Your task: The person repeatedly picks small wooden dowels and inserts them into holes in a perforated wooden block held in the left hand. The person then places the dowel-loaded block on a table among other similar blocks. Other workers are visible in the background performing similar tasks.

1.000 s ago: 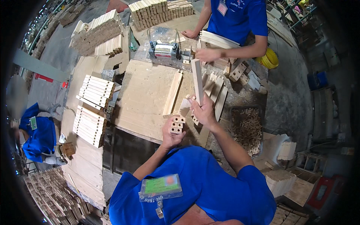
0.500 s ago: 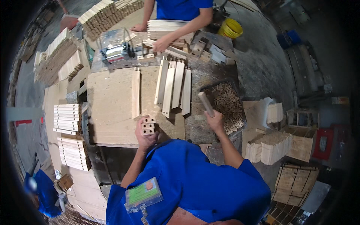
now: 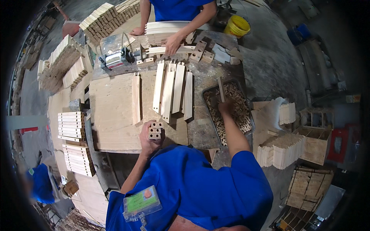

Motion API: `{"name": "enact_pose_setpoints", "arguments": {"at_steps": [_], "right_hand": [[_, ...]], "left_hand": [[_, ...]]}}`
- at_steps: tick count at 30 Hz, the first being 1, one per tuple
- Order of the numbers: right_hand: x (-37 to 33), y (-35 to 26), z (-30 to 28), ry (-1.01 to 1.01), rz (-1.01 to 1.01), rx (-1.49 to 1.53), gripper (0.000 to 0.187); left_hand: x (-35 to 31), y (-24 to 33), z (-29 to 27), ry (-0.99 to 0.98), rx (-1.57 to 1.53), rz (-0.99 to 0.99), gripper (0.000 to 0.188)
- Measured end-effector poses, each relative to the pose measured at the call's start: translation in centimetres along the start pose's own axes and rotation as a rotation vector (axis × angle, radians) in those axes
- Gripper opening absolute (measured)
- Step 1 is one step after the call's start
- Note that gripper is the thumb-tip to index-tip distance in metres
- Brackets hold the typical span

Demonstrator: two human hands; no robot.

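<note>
My left hand (image 3: 147, 139) is closed around a small stack of wooden pieces (image 3: 155, 131), whose end faces with dark drilled holes point up. My right hand (image 3: 226, 107) grips a narrow wooden stick (image 3: 221, 87) above a dark tray (image 3: 252, 122) full of short wooden dowels (image 3: 239, 115). Its fingers are dim, so whether it also holds dowels cannot be made out. Ahead of my hands lie several pale wooden slats (image 3: 178, 89) side by side, with pegs standing out of their far ends. A single slat (image 3: 136, 99) lies apart to their left.
Across the table a person in blue rests a hand (image 3: 175, 43) on a slat, beside a metal device (image 3: 117, 59) and drilled blocks (image 3: 198, 51). Stacked slats stand at left (image 3: 77, 159) and right (image 3: 280, 150). A yellow bucket (image 3: 237, 26) stands far right.
My right hand has moved forward and right with the stick, from the tray's left edge to over the dowels. The other person's hand has shifted slightly right. My left hand keeps its stack.
</note>
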State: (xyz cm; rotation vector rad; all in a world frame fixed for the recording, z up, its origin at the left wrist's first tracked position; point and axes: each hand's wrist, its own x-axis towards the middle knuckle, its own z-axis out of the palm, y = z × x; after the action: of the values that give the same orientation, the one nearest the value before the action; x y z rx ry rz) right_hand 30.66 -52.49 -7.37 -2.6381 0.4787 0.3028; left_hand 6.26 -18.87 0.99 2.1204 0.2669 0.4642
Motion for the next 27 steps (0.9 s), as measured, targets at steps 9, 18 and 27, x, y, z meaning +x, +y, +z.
{"name": "enact_pose_setpoints", "arguments": {"at_steps": [9,18,27], "right_hand": [[1.4,0.6,1.9,-0.071,0.000,0.109,0.046],[1.9,1.2,0.5,-0.216,0.297,0.618,0.038],[-1.6,0.0,1.5,-0.077,-0.016,0.100,0.033]], "left_hand": [[0.7,0.3,0.7,-0.027,0.055,0.098,0.044],[0.6,0.5,0.6,-0.050,0.001,0.034,0.039],[0.9,0.4,0.3,-0.071,-0.009,0.051,0.038]]}}
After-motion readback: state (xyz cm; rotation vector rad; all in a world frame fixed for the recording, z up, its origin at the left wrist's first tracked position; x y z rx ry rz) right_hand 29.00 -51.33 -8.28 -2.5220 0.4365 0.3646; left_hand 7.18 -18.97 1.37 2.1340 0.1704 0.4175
